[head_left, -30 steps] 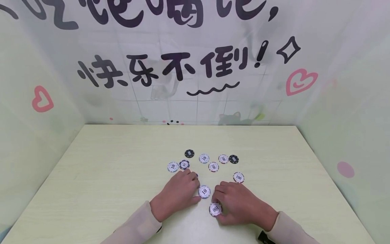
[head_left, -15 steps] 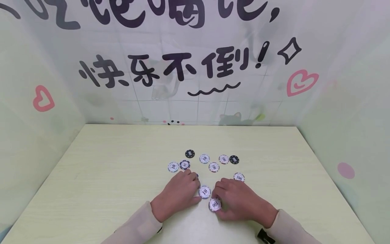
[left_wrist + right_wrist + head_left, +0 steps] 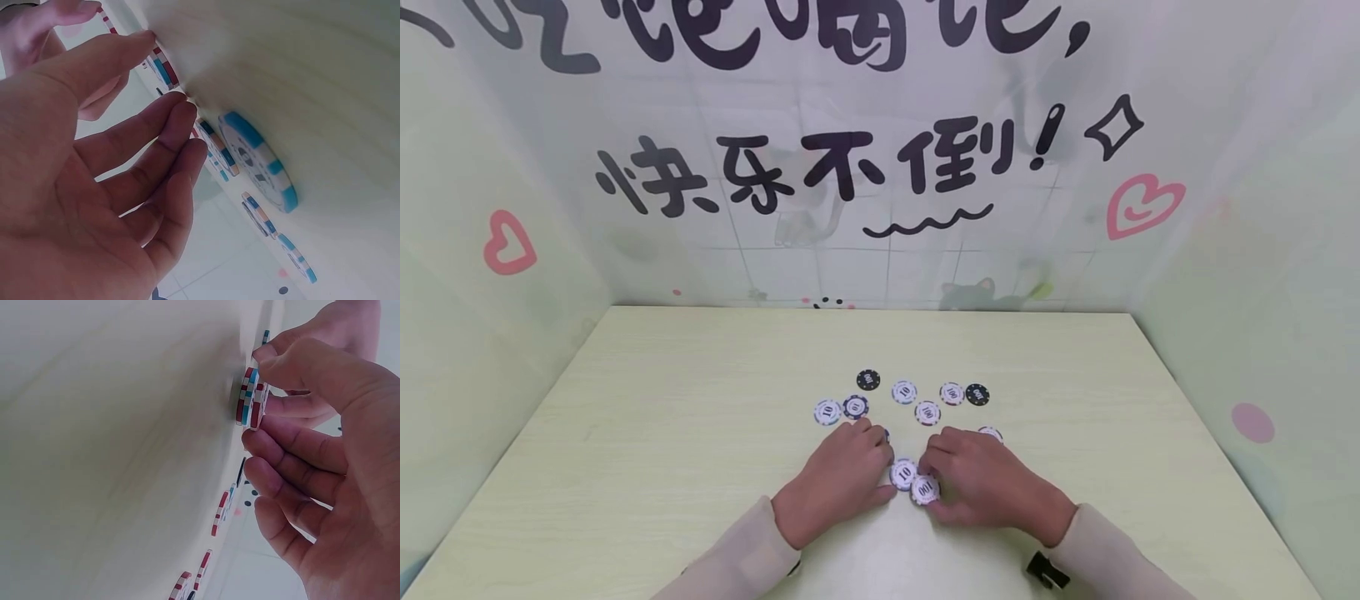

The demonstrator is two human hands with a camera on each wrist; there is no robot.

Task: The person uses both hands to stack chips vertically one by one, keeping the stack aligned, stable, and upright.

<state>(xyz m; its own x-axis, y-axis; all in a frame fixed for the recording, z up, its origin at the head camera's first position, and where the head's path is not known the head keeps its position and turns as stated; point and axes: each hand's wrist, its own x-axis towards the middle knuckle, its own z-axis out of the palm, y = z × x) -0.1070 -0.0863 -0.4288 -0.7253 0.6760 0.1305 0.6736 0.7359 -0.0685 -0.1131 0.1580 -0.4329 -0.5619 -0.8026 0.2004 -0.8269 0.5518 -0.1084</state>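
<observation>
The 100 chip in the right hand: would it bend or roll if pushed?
The 100 chip looks stiff, its rim evenly round. Being face-up, it would likely slide, not roll, and might bump the 10 chip close beside it.

Plastic on wood grain.
Chips (image 3: 927,412) look hard plastic, smooth, faint sheen; table (image 3: 662,400) smooth, wood-grained (laminate, by its look); backdrop (image 3: 850,273) a thin creased sheet; sleeves (image 3: 741,546) matt cloth.

Sleeved forearms (image 3: 730,557) slant inward, short of the desk's far edge (image 3: 737,312); left hand (image 3: 841,468) relaxed, right hand (image 3: 981,479) pinching with thumb (image 3: 294,365) and fingertips (image 3: 275,427).
</observation>
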